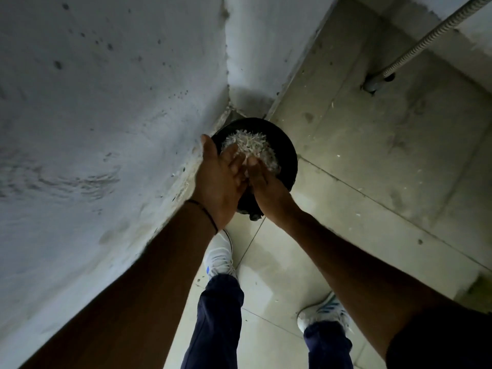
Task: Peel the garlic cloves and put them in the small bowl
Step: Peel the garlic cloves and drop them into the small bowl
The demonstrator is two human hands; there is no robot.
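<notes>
Location: corner of a dim room, seen from above, where a stained grey wall (106,102) meets a tiled floor (372,182).

Item 1. Black round bin (288,150), standing on the floor tight in the corner, touching or just beside the wall. Contents: a heap of pale, papery garlic skins (250,145), filling it near the rim.

Item 2. Left hand (221,179), held over the near-left edge of the bin, palm turned inward, fingers spread and extended, thumb raised toward the wall. Holds nothing visible. A thin dark band (205,211) circles the wrist.

Item 3. Right hand (266,187), held just beside the left over the bin's near edge, fingers extended downward toward the skins, palms close together and apparently touching at the fingers. Whether any scraps lie between the palms cannot be told.

Item 4. Garlic cloves and small bowl: neither appears in this view.

Item 5. Loose flecks of skin (338,156), scattered on the tiles to the right of the bin.

Item 6. Corrugated hose (426,41), running from the upper right down to a fitting at the floor, well apart from the bin.

Item 7. Two white shoes, left (218,257) and right (324,312), with dark blue trouser legs (215,328), planted on the tiles near the bin.
</notes>
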